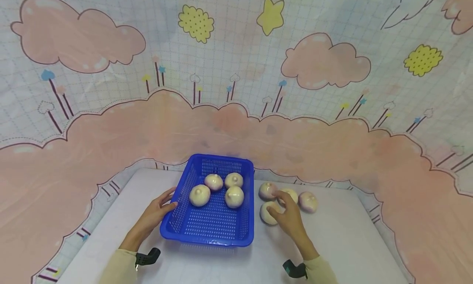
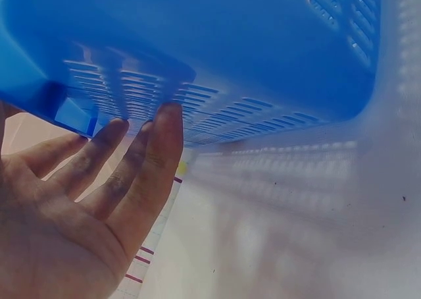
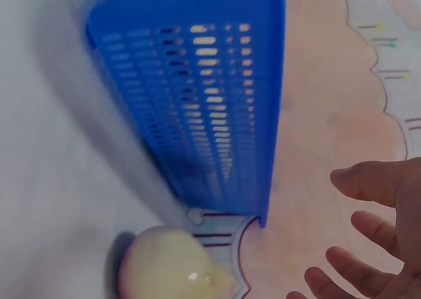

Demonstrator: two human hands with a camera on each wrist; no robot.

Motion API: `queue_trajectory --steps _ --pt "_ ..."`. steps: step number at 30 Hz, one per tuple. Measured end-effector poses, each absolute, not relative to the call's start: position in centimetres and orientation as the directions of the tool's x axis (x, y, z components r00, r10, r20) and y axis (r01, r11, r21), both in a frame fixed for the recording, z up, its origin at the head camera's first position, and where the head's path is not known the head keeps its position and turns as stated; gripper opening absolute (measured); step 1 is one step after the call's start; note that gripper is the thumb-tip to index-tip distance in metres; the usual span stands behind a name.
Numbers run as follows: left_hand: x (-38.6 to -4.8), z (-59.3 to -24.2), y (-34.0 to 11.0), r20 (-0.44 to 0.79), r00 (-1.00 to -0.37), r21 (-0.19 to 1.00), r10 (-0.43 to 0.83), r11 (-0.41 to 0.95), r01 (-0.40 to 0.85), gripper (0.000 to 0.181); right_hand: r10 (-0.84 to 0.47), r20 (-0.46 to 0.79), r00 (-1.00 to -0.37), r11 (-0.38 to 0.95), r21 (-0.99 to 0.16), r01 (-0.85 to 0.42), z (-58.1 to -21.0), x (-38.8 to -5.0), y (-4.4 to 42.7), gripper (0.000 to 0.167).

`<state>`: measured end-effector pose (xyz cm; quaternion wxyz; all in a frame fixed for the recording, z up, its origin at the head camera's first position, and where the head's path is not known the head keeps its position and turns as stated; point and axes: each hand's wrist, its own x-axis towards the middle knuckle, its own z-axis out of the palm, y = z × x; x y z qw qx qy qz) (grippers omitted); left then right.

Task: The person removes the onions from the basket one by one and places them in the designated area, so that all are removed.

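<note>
Light sleeves [image 1: 120,267] occupy the lower edge of the head view. Left hand [image 1: 153,215]: grips the rim of the blue perforated basket [image 1: 207,241], fingers against the outer wall; four purple-white bulbs [image 1: 199,195] lie inside. Right hand [image 1: 290,219]: fingers wide, holding nothing, above four loose bulbs [image 1: 308,202] on the white surface [image 1: 351,239]. Nearest bulb [image 1: 266,215] sits below the thumb; contact cannot be determined.
</note>
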<state>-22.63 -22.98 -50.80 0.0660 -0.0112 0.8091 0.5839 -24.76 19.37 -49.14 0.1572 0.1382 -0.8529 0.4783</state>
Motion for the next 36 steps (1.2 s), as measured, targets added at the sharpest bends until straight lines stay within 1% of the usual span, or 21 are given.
queue_trajectory --steps 4,11,14,19,26,32,36 --pt "-22.6 -50.8 -23.0 -0.121 -0.991 0.943 0.056 0.318 -0.097 0.069 -0.099 0.434 -0.896 0.485 -0.765 -0.424 -48.2 -24.4 18.6 0.047" --pt "-22.5 -51.0 -23.1 -0.120 -0.991 0.941 0.053 0.323 -0.097 0.069 -0.132 0.479 -0.868 0.370 -0.788 -0.492 -46.1 -23.9 16.9 0.046" --pt "-22.4 -51.0 -23.1 -0.128 -0.990 0.939 0.055 0.327 -0.103 0.070 -0.155 0.484 -0.861 0.343 -0.791 -0.506 -45.5 -23.9 16.2 0.048" --pt "-22.6 -50.9 -23.1 -0.125 -0.991 0.939 0.054 0.330 -0.100 0.069 -0.212 0.437 -0.874 0.318 -0.815 -0.485 -43.9 -23.9 15.0 0.052" --pt "-22.8 -50.8 -22.9 -0.137 -0.989 0.938 0.059 0.328 -0.111 0.070 -0.312 0.318 -0.895 0.238 -0.886 -0.398 -42.0 -24.3 12.7 0.055" --pt "-22.8 -50.8 -23.1 -0.137 -0.989 0.933 0.049 0.341 -0.112 0.070 -0.390 0.248 -0.887 0.194 -0.919 -0.343 -40.8 -24.6 10.3 0.059" --pt "-22.9 -50.9 -23.1 -0.132 -0.990 0.933 0.051 0.344 -0.107 0.070 -0.417 0.203 -0.886 0.207 -0.928 -0.310 -40.4 -25.2 9.0 0.060"
